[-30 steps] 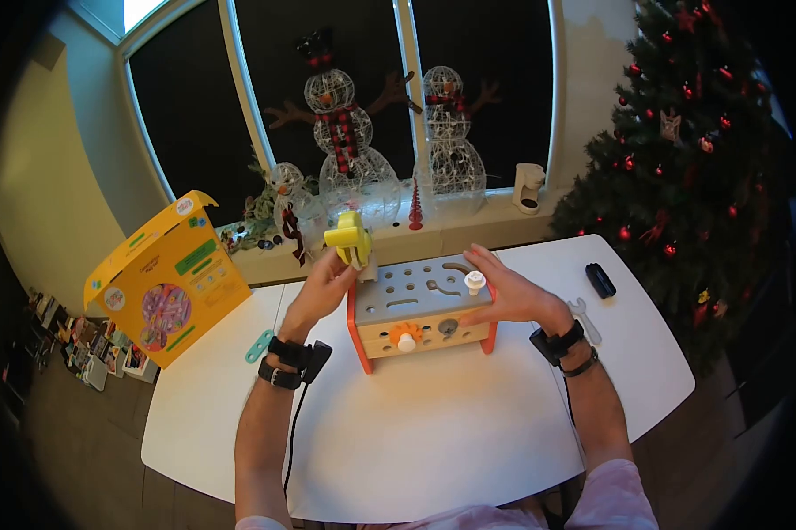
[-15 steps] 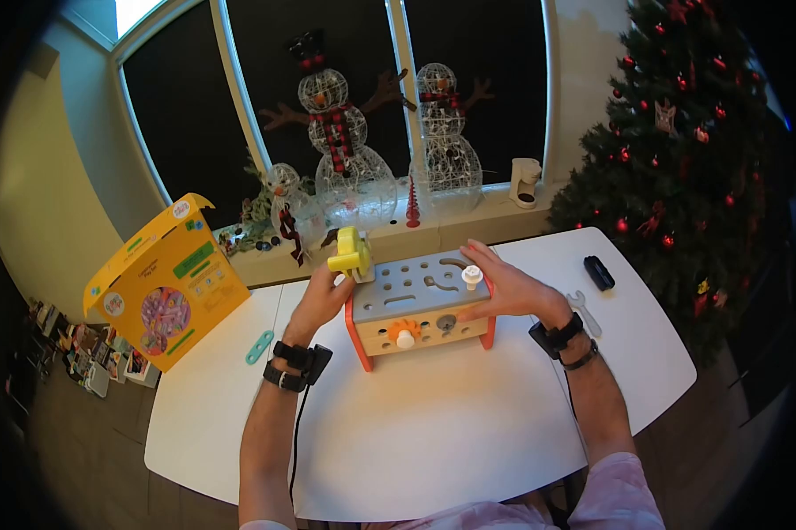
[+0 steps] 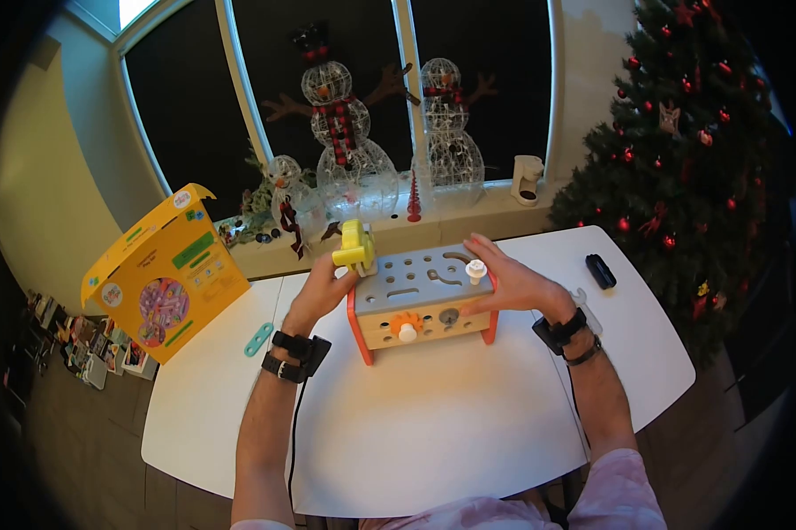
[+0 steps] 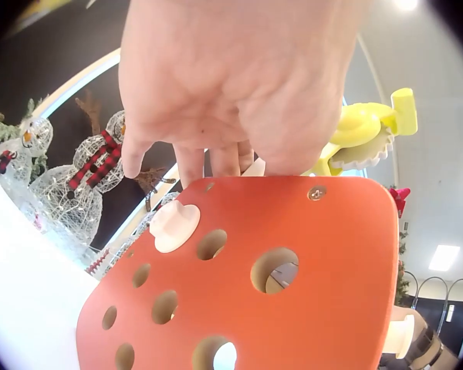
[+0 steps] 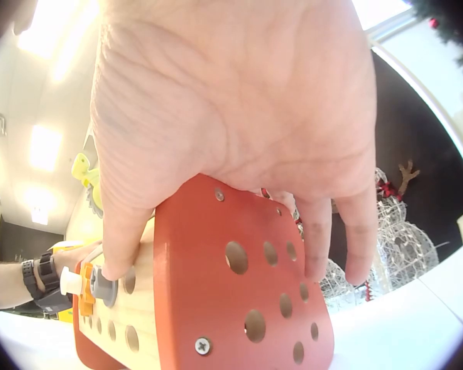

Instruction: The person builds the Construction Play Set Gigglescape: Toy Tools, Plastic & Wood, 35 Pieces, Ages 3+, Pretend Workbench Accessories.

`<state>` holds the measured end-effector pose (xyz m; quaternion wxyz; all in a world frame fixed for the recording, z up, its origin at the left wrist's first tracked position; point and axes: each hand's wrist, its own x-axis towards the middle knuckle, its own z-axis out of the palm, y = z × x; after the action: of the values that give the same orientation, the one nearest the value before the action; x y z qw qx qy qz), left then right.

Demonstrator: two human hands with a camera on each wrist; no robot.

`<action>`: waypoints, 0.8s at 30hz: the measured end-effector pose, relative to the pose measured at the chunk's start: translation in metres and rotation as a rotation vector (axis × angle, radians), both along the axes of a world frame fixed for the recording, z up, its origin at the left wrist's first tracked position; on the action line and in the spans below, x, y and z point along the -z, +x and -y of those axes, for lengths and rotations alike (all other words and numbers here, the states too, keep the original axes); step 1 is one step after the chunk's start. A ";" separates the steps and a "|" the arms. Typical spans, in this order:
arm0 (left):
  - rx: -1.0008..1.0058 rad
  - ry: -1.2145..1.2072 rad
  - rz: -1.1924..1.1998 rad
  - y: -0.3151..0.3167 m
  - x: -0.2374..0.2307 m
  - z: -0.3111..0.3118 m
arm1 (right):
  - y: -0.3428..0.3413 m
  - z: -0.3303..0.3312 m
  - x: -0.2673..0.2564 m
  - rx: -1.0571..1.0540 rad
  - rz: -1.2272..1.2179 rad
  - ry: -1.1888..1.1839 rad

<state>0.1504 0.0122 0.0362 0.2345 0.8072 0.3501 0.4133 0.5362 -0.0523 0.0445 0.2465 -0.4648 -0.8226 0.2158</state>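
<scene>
A toy workbench with a grey holed top, wooden front and orange-red end panels stands on the white table. My left hand is at its left end, holding a yellow-green toy circular saw low at the corner of the top. In the left wrist view, its fingertips are hidden behind the end panel. My right hand grips the right end, thumb on the front and fingers behind. A white screw stands in the top; an orange gear is on the front.
A teal holed strip lies left on the table, near a yellow box. To the right are a grey toy wrench and a black object. Wire snowmen stand behind, and a decorated tree at right.
The toy saw has come down slightly and rightward against the left end of the workbench top, with my left hand following. My right hand keeps its grip on the right end.
</scene>
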 end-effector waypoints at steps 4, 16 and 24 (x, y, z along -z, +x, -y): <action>0.045 0.034 0.009 0.000 0.001 -0.001 | 0.002 -0.002 0.002 0.004 -0.002 0.001; 0.055 -0.206 0.011 -0.005 0.012 -0.003 | 0.005 -0.006 -0.005 -0.056 0.021 -0.029; 0.030 -0.126 0.002 -0.001 0.012 0.013 | 0.010 -0.019 -0.011 -0.088 0.075 -0.053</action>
<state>0.1492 -0.0012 0.0242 0.2912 0.7956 0.3631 0.3877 0.5459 -0.0337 0.0559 0.1932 -0.4425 -0.8448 0.2306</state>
